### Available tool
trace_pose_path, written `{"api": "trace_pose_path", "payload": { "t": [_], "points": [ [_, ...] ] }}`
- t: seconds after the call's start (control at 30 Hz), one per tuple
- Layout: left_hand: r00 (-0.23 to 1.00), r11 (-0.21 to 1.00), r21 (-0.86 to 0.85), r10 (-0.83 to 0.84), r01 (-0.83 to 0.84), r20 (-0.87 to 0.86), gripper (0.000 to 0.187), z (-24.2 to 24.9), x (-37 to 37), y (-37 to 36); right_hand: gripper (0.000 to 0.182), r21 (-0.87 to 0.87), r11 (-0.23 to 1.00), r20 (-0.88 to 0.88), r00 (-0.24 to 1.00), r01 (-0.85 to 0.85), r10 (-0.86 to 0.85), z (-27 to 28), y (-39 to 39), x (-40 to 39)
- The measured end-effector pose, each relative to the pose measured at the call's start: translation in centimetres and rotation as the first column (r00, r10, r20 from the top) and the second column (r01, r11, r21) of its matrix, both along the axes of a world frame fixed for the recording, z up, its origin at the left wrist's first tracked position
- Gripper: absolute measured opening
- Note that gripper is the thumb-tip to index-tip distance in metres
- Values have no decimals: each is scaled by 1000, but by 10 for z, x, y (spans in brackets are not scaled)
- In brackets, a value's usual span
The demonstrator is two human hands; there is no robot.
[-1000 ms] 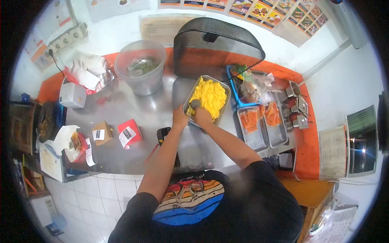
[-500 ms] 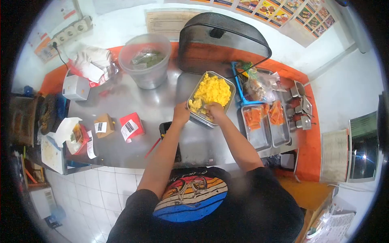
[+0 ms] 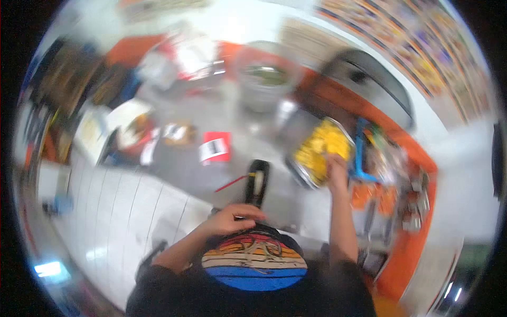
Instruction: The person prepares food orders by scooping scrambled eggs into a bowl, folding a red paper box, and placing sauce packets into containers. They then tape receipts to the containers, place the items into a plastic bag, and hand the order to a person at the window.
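Observation:
A metal tray [image 3: 312, 185] heaped with crumbly yellow food [image 3: 319, 149], like scrambled egg, sits tilted in view on the steel counter. My right hand [image 3: 336, 167] is over its right side with the fingers closed. What it holds is lost in blur; I cannot tell what it is. Away from the tray, my left hand [image 3: 234, 218] is at the counter's front edge, close to my shirt, its fingers stretched out and holding nothing visible. Just beyond those fingers lies a black, elongated object [image 3: 257, 181] with a pale middle.
Left on the counter are a red box [image 3: 217, 147], a brown box [image 3: 178, 133] and an open food box [image 3: 132, 124]. Behind stands a clear tub [image 3: 264, 87]. A mesh cover [image 3: 367, 84] leans on the wall. A blue-rimmed basket [image 3: 361, 150] and orange food slices [image 3: 362, 194] are at right.
My left hand has let go of the tray and drawn back towards my body. The right hand stays at the yellow food. My view has swung left, blurring the scene.

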State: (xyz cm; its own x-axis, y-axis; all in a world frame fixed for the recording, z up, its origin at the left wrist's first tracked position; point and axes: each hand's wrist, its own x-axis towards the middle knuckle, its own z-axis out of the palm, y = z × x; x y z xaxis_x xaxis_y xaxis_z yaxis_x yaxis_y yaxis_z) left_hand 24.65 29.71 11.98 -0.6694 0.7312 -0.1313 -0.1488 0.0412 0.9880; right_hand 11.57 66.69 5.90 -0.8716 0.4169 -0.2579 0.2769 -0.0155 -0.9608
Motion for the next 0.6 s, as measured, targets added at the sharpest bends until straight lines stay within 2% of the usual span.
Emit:
{"api": "trace_pose_path", "payload": {
  "t": [0.03,0.07,0.1,0.17,0.27,0.3,0.37,0.4,0.47,0.6],
  "points": [
    [999,997,74,-25,24,22,39,6,17,-15,12,-8,988,55,986,-155,155,33,-21,2],
    [989,974,206,-116,95,90,40,-8,33,-31,10,-103,966,18,971,-237,240,41,-42,-2],
    [975,961,239,-173,137,138,41,-5,49,-43,10,-195,935,-18,954,-297,299,45,-67,-7],
    [986,995,97,-14,-2,166,42,4,70,-72,9,-310,865,29,906,-394,423,67,-140,-16],
    [993,988,-139,77,-64,93,40,-26,84,-125,9,-487,721,24,818,-493,575,69,-247,-19],
    [995,975,-206,98,-90,31,39,-34,85,-146,9,-536,646,19,758,-543,652,79,-289,-21],
    [988,936,-320,120,-147,-101,37,-49,81,-187,10,-575,589,47,696,-568,716,77,-371,-25],
    [971,919,-317,211,-236,-112,33,-55,80,-205,10,-595,563,48,674,-573,737,66,-411,-30],
    [930,867,-339,355,-364,-90,30,-56,81,-234,12,-485,603,87,651,-633,754,55,-487,-40],
    [854,775,-363,498,-517,-151,28,-57,68,-329,17,70,716,-28,716,-695,698,-22,-619,-69]
  ]
}}
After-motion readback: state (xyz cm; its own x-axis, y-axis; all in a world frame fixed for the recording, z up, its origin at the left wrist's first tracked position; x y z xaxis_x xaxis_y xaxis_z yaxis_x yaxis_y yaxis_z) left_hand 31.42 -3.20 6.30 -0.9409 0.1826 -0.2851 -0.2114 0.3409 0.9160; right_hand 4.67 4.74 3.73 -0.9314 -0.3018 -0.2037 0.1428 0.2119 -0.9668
